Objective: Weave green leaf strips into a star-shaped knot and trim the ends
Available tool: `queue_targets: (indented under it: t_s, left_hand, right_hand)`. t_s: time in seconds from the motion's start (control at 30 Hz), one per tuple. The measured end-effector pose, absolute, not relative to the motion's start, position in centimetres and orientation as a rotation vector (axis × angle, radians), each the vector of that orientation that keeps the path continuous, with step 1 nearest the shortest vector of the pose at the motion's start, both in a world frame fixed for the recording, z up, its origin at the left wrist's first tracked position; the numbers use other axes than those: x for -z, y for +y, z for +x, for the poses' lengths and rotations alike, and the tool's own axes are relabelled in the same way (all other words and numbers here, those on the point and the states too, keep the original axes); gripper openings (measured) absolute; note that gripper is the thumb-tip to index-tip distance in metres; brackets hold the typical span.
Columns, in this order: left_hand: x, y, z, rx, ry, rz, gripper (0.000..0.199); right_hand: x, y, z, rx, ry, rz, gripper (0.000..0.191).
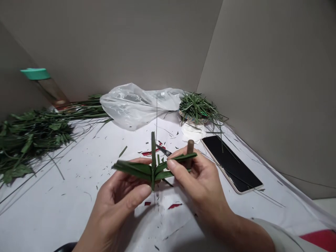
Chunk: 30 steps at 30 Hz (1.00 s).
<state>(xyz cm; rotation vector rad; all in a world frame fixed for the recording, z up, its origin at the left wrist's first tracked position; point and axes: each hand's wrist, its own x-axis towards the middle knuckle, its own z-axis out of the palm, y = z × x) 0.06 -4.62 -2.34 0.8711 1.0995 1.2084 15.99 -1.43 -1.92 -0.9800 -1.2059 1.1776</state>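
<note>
At far left, a bottle with a green lid (36,74) stands behind dark leafy greens (31,136) on a white cloth (52,203). Near the middle, a person's left hand (112,206) holds a folded leaf piece (135,168), thumb closed in beside its central joint. The piece is held above the cloth between both hands, one strip upright and others spreading to either side. Scissors (168,153) lie just beyond. The right hand (207,185) pinches the right-hand strips narrowly between thumb and fingers, with a brown rod (190,147) rising among its fingers. Farther right are a heap of cut leaves (195,105) and a dark-screened phone (233,164).

The leaf piece looks very light, springy along its strips and perhaps slightly slick. Its loose ends would likely splay, crease or split under a hard pull. The surest hold appears to be a gentle pinch at the joint, with light fingertips steadying the strips near their base.
</note>
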Motion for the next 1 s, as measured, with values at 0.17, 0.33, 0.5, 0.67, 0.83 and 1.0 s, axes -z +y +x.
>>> queue_targets:
  t_s: [0.17, 0.33, 0.5, 0.67, 0.83, 1.0]
  left_hand:
    - [2.2, -4.4, -0.1, -1.224, 1.139, 0.833, 0.016]
    - [1.2, -3.7, -0.4, -1.253, 1.003, 0.574, 0.004]
    - [0.4, -3.4, -1.4, -1.276, 0.935, 0.490, 0.012]
    - [-0.2, -3.6, -2.0, -1.285, 0.954, 0.448, 0.023]
    - [0.2, -3.9, -1.8, -1.166, 0.947, 0.533, 0.024]
    - [2.0, -4.0, -1.5, -1.033, 0.955, 0.741, 0.013]
  right_hand:
    - [2.2, -2.2, 15.2, -0.943, -1.372, -0.990, 0.007]
    - [2.9, -2.5, 15.4, -0.829, -1.630, -0.815, 0.010]
    - [3.1, -2.1, 16.1, -0.741, -1.900, -0.682, 0.028]
    - [3.5, -1.0, 16.5, -0.772, -1.828, -0.830, 0.022]
    - [2.2, -0.3, 17.0, -0.960, -1.653, -1.025, 0.010]
    - [1.0, -0.8, 16.8, -1.280, -1.680, -0.952, 0.020]
